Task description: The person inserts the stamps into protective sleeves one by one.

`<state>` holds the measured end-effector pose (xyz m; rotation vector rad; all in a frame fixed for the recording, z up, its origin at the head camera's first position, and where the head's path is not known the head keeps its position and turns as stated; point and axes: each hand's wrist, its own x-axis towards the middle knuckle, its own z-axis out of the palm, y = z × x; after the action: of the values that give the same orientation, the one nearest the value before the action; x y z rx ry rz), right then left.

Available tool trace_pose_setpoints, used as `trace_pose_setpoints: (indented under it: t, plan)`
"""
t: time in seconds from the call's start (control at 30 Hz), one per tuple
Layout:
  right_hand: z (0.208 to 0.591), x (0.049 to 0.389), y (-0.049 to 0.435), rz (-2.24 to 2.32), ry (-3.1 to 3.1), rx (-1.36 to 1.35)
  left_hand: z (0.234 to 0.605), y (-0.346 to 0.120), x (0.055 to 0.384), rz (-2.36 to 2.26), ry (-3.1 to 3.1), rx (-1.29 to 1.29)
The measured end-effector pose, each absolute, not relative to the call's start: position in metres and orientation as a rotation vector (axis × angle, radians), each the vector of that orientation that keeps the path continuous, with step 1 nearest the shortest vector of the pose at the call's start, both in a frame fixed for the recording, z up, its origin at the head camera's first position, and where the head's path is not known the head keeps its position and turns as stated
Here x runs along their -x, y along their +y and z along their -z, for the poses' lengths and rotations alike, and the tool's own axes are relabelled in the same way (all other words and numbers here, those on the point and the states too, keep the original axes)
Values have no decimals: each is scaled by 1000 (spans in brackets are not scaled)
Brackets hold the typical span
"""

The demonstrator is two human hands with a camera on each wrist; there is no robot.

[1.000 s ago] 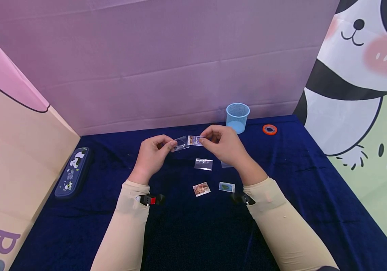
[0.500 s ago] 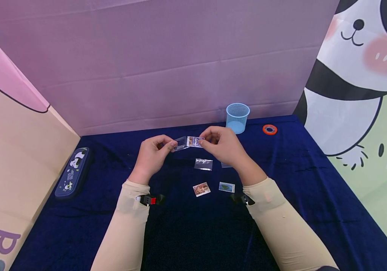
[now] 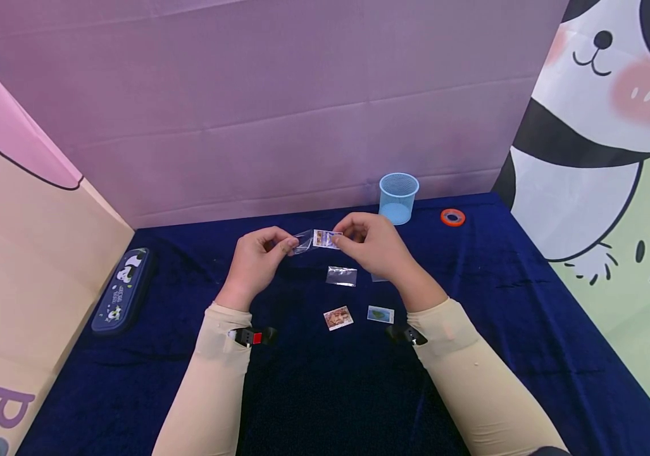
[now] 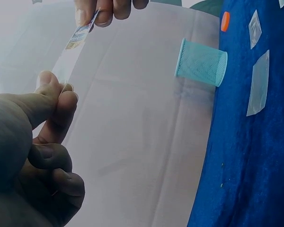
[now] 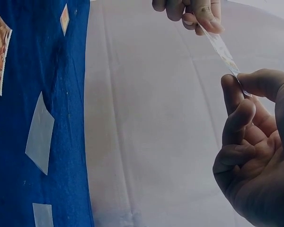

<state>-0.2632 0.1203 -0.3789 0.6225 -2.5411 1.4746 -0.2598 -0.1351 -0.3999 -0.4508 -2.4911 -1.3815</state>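
Observation:
My left hand (image 3: 255,263) pinches a small clear plastic sleeve (image 3: 304,242) between thumb and forefinger, its other fingers curled under. Opposite it, my right hand (image 3: 380,252) holds a postage stamp (image 3: 324,239) by its right end, partly covered by the thumb. The stamp's left end meets the sleeve's right end, both raised in front of the backdrop. In the left wrist view the stamp (image 4: 77,39) and sleeve form one slanting strip from hand to hand. Below lie a brown stamp (image 3: 338,318) and a blue-green stamp (image 3: 380,315).
One clear sleeve (image 3: 341,276) lies on the blue cloth; another sleeve (image 3: 378,278) is partly hidden by my right hand. A light-blue mesh cup (image 3: 398,197) and an orange ring-shaped roll (image 3: 452,217) stand behind. A dark-blue pencil case (image 3: 121,291) is at the left edge.
My right hand has shifted slightly left, bringing the stamp up against the sleeve's end. The left hand has stayed put with the sleeve.

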Motion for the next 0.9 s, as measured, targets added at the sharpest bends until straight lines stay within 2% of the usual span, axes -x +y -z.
trace_pose_setpoints:
  t: [0.9]
  plan:
    - [382, 267, 120, -1651, -2465, -584, 400, -134, 260, 1479, -2449, 520]
